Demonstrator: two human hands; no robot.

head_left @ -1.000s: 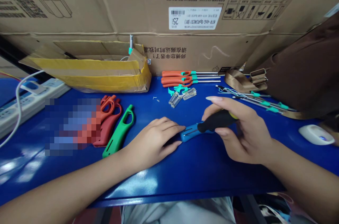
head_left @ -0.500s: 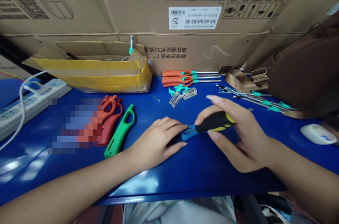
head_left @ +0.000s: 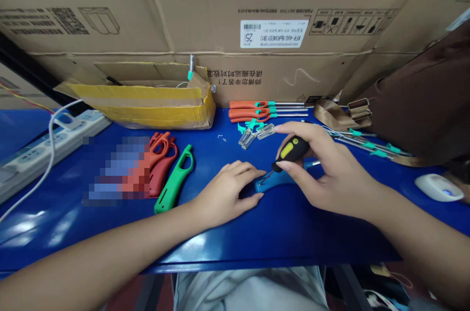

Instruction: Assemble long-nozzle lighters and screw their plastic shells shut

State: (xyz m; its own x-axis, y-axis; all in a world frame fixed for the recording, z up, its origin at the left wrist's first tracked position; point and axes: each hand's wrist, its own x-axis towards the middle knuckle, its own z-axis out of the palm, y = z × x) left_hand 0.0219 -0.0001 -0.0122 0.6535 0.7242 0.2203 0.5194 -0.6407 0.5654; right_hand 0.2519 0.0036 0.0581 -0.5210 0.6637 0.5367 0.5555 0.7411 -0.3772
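My right hand (head_left: 326, 174) grips a black and yellow screwdriver (head_left: 292, 150), its tip pointing down-left onto a blue plastic handle piece (head_left: 273, 181) lying on the blue table (head_left: 235, 237). My left hand (head_left: 225, 193) rests with curled fingers pressing the left end of that blue piece against the table. A green handle shell (head_left: 175, 179) and red handle shells (head_left: 159, 161) lie to the left of my left hand.
Orange lighters with metal tubes (head_left: 264, 109) lie at the back, small clear parts (head_left: 253, 135) before them. Metal tubes with teal fittings (head_left: 367, 142) lie at the right, near a brown strap (head_left: 338, 112) and a white mouse (head_left: 438, 187). A yellow-taped box (head_left: 143, 100) and a power strip (head_left: 47, 134) stand left.
My right hand tilted the screwdriver up from lying almost flat to a steeper angle, its tip now on the blue piece. My left hand stayed put.
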